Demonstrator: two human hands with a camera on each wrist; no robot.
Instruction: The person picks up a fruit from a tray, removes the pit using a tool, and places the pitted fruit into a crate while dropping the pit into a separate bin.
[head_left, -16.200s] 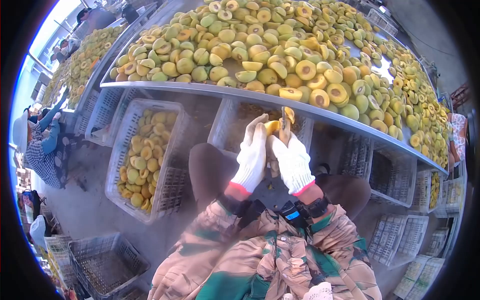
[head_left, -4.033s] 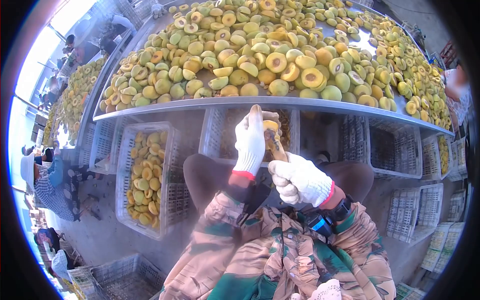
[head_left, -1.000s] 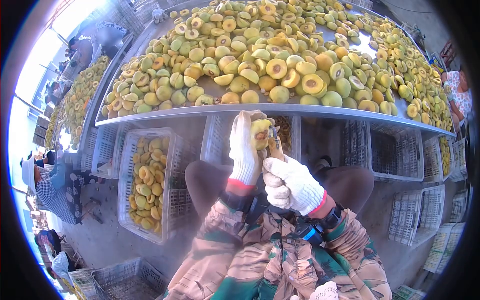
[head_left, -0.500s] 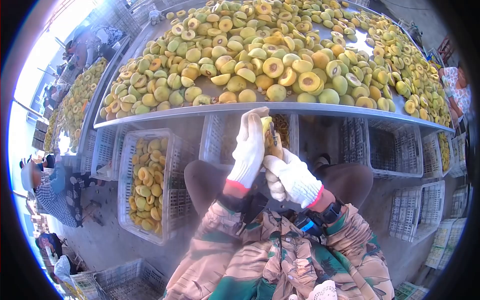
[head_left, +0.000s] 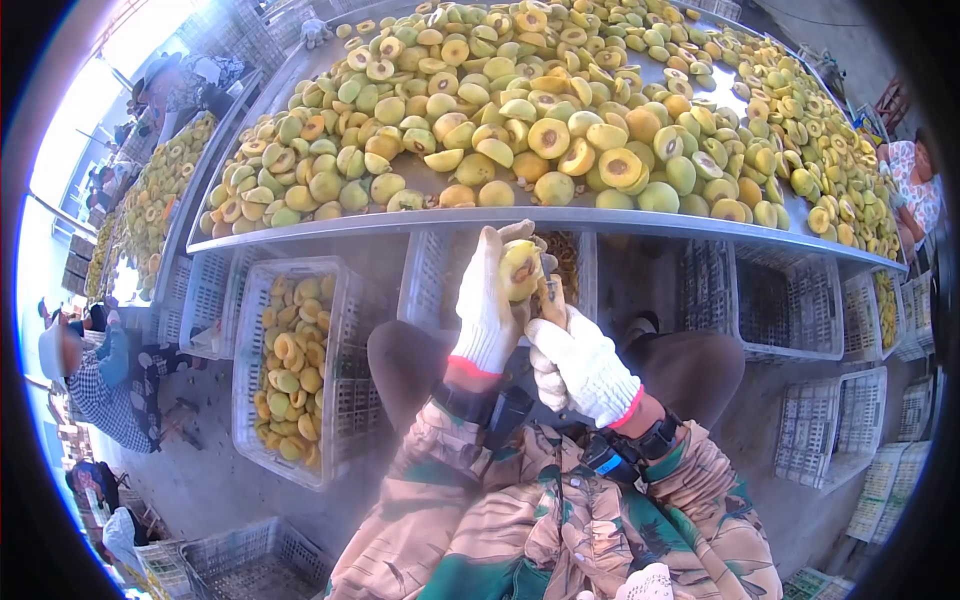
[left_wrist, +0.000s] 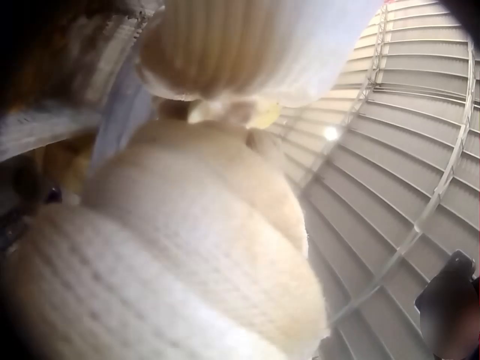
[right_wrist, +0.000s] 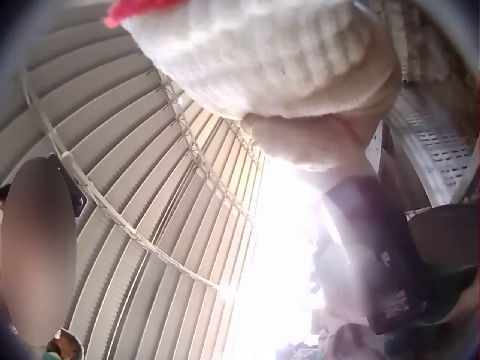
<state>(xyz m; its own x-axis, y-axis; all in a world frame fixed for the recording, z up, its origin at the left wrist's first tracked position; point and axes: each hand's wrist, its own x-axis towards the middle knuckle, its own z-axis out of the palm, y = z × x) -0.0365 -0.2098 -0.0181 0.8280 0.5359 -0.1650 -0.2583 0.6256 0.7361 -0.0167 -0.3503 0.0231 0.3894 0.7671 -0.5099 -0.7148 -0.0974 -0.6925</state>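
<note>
My gloved left hand [head_left: 486,318] holds up a yellow-green peach half [head_left: 520,270], its cut face turned to the right. From below right, my gloved right hand [head_left: 588,366] grips a pitting knife by its wooden handle [head_left: 552,300]. The knife's dark metal end meets the cut side of the fruit. In the left wrist view, white glove fingers [left_wrist: 195,225] fill the middle and a sliver of yellow fruit [left_wrist: 266,114] shows between the gloves. The right wrist view has the ribbed white glove [right_wrist: 277,60] at the top; the knife is hidden there.
A metal table [head_left: 470,219] heaped with peach halves [head_left: 549,138] stands just ahead. Below the hands is a crate [head_left: 425,285] with scraps; a crate of halves [head_left: 340,390] is at left. More crates [head_left: 830,425] stand right. Other people [head_left: 105,380] sit around.
Over the last second both hands stay close together while the left hand turns the peach half away and back, so its cut face shows again. The knife keeps working at the fruit.
</note>
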